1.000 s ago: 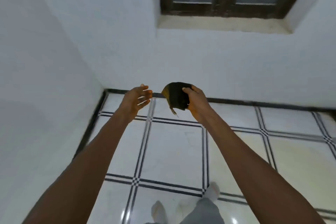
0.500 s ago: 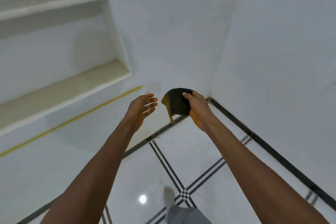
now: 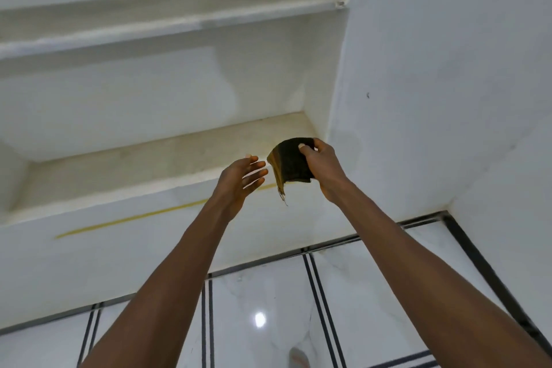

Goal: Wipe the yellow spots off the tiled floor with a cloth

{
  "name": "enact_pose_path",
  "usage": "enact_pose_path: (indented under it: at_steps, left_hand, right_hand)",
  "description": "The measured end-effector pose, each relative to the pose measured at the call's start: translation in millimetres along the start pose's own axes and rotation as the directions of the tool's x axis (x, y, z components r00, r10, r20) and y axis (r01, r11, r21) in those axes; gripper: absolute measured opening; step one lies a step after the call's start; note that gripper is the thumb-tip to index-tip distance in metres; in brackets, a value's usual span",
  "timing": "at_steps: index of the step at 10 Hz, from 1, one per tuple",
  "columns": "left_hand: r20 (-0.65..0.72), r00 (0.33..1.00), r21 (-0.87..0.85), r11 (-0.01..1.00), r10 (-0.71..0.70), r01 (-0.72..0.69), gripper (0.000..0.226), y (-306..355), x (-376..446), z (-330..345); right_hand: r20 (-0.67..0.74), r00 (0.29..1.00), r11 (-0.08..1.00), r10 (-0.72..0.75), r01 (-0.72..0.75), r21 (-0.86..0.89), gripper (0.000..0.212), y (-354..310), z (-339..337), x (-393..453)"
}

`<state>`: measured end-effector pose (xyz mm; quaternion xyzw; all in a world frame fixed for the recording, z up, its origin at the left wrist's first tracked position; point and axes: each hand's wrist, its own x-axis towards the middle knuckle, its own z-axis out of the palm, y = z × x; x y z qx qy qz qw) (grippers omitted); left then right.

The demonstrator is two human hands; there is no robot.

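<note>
Both my arms reach out at chest height: my right hand [image 3: 322, 167] grips a dark, folded cloth [image 3: 291, 163] with a frayed yellowish edge, while my left hand [image 3: 239, 181] hangs just beside it, fingers spread and empty. Below them lies the glossy white tiled floor [image 3: 263, 293], black-lined.

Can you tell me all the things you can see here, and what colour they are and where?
cloth: one, dark with a yellowish edge, held up in the air
shelves: two, white, set into the wall on the left
yellow line: one, on the wall under the lower shelf
floor tiles: several, glossy white with dark lines, at the bottom
right hand: one, gripping the cloth
left hand: one, open, beside the cloth, not touching it
</note>
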<state>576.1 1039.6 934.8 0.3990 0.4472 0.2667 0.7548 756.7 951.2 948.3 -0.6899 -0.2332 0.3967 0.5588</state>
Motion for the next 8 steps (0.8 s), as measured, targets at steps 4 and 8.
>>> enact_pose_path:
  at_steps: [4, 8]
  left_hand:
    - [-0.07, 0.995, -0.114, 0.992, -0.072, 0.063, 0.031, 44, 117, -6]
    - [-0.051, 0.985, -0.089, 0.983, -0.165, 0.16, 0.031, 19, 160, 20]
  right_hand:
    - [0.117, 0.992, 0.991, -0.048, 0.061, -0.118, 0.035, -17, 19, 141]
    - [0.009, 0.97, 0.793, -0.242, 0.204, -0.574, 0.048, 30, -9, 191]
